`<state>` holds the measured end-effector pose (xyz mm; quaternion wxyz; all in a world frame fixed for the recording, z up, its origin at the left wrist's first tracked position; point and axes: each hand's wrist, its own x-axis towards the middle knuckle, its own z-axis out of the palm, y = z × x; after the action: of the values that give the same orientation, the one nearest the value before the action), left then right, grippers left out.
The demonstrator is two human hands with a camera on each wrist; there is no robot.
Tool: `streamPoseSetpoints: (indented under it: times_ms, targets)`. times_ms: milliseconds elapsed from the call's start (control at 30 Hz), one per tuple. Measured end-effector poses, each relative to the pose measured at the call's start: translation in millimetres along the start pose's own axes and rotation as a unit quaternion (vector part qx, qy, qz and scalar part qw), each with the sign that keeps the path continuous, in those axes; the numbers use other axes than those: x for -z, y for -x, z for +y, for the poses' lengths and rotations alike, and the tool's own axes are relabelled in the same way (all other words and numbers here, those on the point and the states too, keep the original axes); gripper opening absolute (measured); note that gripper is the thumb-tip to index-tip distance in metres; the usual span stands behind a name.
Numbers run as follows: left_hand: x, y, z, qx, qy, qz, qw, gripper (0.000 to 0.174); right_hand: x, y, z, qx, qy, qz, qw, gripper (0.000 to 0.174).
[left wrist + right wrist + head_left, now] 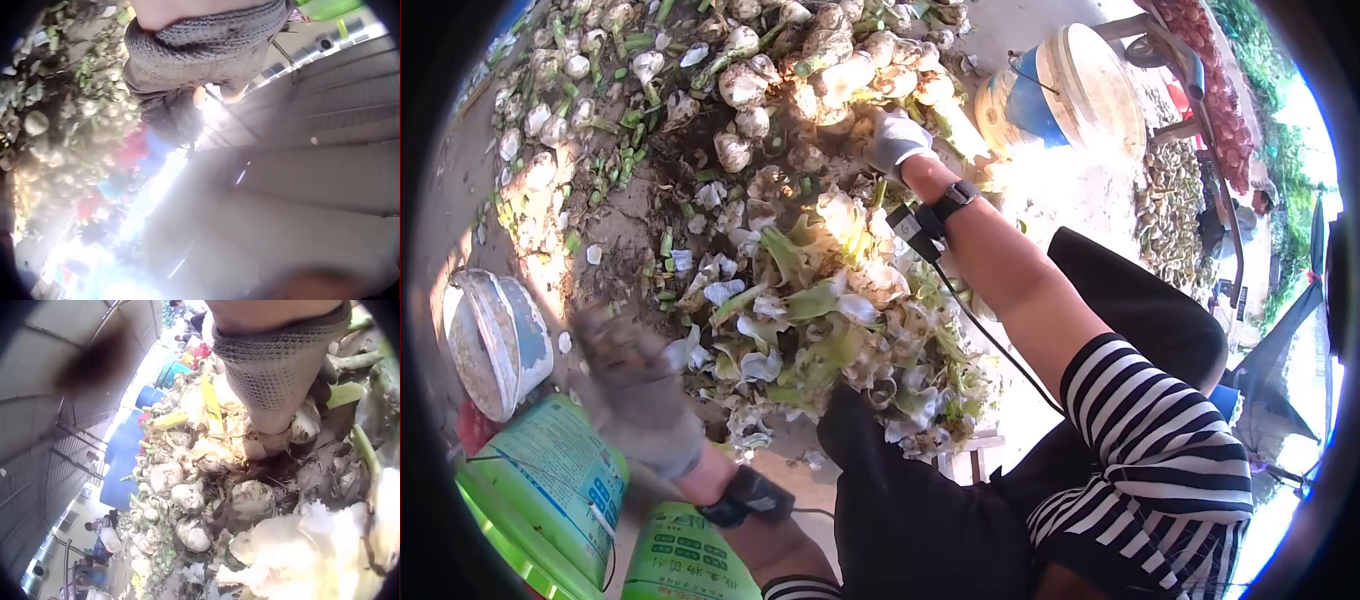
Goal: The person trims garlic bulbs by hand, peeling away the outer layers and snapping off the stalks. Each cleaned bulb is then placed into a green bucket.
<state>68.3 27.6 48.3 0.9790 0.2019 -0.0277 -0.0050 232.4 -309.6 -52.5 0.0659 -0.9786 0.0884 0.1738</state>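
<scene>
In the head view my right hand [897, 143], in a pale knit glove, reaches into the far side of a garlic pile. Its fingers grip a garlic bulb [305, 425], which shows under the glove in the right wrist view. The left hand [638, 395] is motion-blurred, in a dirt-stained glove, between the loose husks and the buckets at left. No object shows in it, and its fingers [172, 119] extend from the palm in the left wrist view. A heap of peeled husks and leaves [800, 300] lies between the hands.
Many bulbs [743, 85] with cut stems cover the ground ahead. A white bucket [525, 335] and green buckets [550, 465] [685, 560] stand at left. At upper right is a blue-and-white bucket [1090, 90], beside a rack of reddish bulbs [1215, 70].
</scene>
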Motion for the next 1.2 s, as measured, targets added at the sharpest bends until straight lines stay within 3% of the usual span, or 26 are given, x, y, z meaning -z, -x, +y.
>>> streamPoseSetpoints:
  times_ms: [100, 167, 233, 300, 333, 400, 433, 467, 533, 633, 667, 700, 733, 800, 833, 867, 900, 933, 967, 1000, 1033, 1067, 1133, 1200]
  targets:
    - [12, -2, -59, -0.008, -0.012, -0.015, 1.0, 0.046, 1, -5, 6, 0.045, -0.033, -0.024, 0.998, 0.048]
    - [9, 3, -83, 0.051, -0.048, 0.156, 0.985, 0.042, -2, 14, 3, 0.069, -0.021, -0.043, 0.996, 0.049]
    - [11, 1, -98, 0.085, -0.062, 0.178, 0.978, 0.04, -11, 24, 3, 0.094, -0.002, -0.052, 0.994, 0.049]
    - [3, -4, -111, 0.133, -0.127, 0.228, 0.956, 0.035, -22, 35, 7, 0.061, -0.098, -0.038, 0.993, 0.051]
    - [9, -7, -118, 0.136, -0.129, 0.228, 0.955, 0.035, -29, 38, 8, 0.046, -0.15, -0.036, 0.987, 0.05]
    - [19, -15, -136, 0.117, -0.231, 0.139, 0.956, 0.033, -39, 44, 10, 0.007, -0.099, -0.051, 0.994, 0.049]
    - [17, -20, -140, 0.147, -0.254, 0.14, 0.945, 0.037, -40, 52, 10, 0.021, -0.165, -0.019, 0.986, 0.045]
    - [14, -24, -145, 0.192, -0.307, 0.113, 0.925, 0.039, -45, 57, 14, 0.071, -0.263, 0.0, 0.962, 0.048]
    - [3, -33, -158, 0.186, -0.43, 0.07, 0.881, 0.041, -33, 82, 10, 0.149, -0.327, 0.011, 0.933, 0.05]
    - [30, -28, -176, 0.182, -0.486, 0.048, 0.853, 0.047, -13, 119, 0, 0.348, -0.484, -0.016, 0.803, 0.047]
    - [36, -29, -174, 0.192, -0.522, 0.034, 0.83, 0.048, -11, 122, 3, 0.346, -0.487, -0.014, 0.802, 0.047]
    - [37, -24, -170, 0.211, -0.398, 0.044, 0.892, 0.045, -10, 124, 5, 0.234, -0.602, -0.112, 0.755, 0.044]
    - [38, -21, -168, 0.212, -0.399, 0.041, 0.891, 0.045, -9, 125, 8, 0.112, -0.695, -0.205, 0.68, 0.043]
    - [31, -15, -164, 0.095, -0.59, -0.045, 0.8, 0.043, -9, 123, 3, 0.148, -0.666, -0.202, 0.703, 0.041]
    - [23, -12, -161, 0.15, -0.546, -0.033, 0.824, 0.045, -5, 124, -1, 0.249, -0.499, -0.15, 0.816, 0.035]
    - [14, -12, -156, 0.15, -0.545, -0.032, 0.824, 0.045, 0, 124, -5, 0.338, -0.305, -0.09, 0.886, 0.029]
    - [5, -11, -151, 0.149, -0.601, -0.027, 0.785, 0.048, 4, 125, -8, 0.317, -0.237, -0.083, 0.915, 0.029]
    - [1, -10, -148, 0.148, -0.655, -0.021, 0.741, 0.051, 3, 126, -7, 0.318, -0.236, -0.085, 0.914, 0.029]
    - [1, -8, -148, 0.148, -0.654, -0.018, 0.742, 0.051, 0, 126, -5, 0.298, -0.318, -0.123, 0.892, 0.033]
    - [2, -7, -147, 0.126, -0.687, -0.046, 0.714, 0.055, 0, 127, -5, 0.273, -0.398, -0.16, 0.861, 0.036]
    - [2, -6, -148, 0.103, -0.718, -0.075, 0.684, 0.059, -1, 126, -6, 0.292, -0.398, -0.137, 0.859, 0.039]
    - [0, -5, -148, 0.104, -0.717, -0.074, 0.685, 0.059, 0, 125, -4, 0.291, -0.397, -0.137, 0.86, 0.039]
    - [-8, -5, -149, 0.045, -0.794, -0.115, 0.595, 0.065, 17, 129, -10, 0.289, -0.298, -0.173, 0.893, 0.038]
    - [-15, -4, -144, 0.082, -0.79, -0.109, 0.597, 0.067, 3, 128, -8, 0.295, -0.315, -0.136, 0.892, 0.037]
